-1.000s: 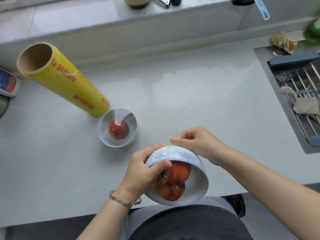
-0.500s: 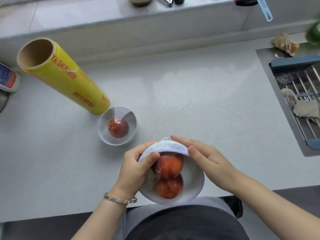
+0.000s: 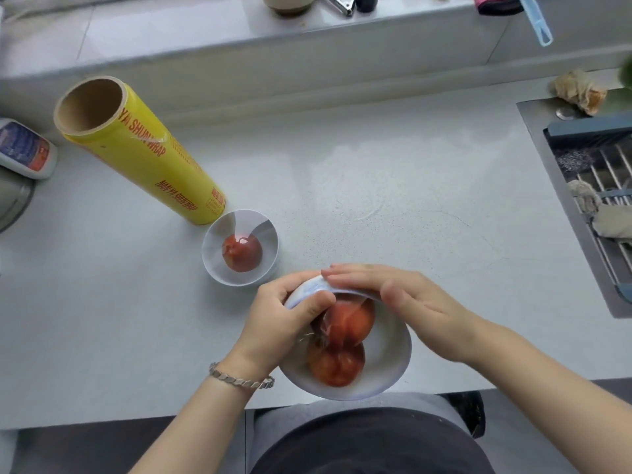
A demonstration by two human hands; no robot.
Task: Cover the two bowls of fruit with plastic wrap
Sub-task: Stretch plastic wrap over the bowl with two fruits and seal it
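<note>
The left hand (image 3: pixel 277 319) grips the tilted large bowl's (image 3: pixel 388 366) far-left rim, two red fruits (image 3: pixel 342 350) inside under crinkled film (image 3: pixel 319 331); the right hand (image 3: pixel 403 299) lays straight fingers along its far rim; farther left, the small bowl (image 3: pixel 212 258) holding one fruit (image 3: pixel 242 253) sits just beside the yellow wrap roll (image 3: pixel 143 155).

A pale speckled countertop (image 3: pixel 376 186) fills the frame. At three o'clock, a metal sink (image 3: pixel 538 112) holds a slatted rack (image 3: pixel 610 172). A crumpled rag (image 3: pixel 578 92) lies at two o'clock, and what may be a labelled bottle (image 3: pixel 25 150) sits at nine. A blue handle (image 3: pixel 537 18) hangs at one.
</note>
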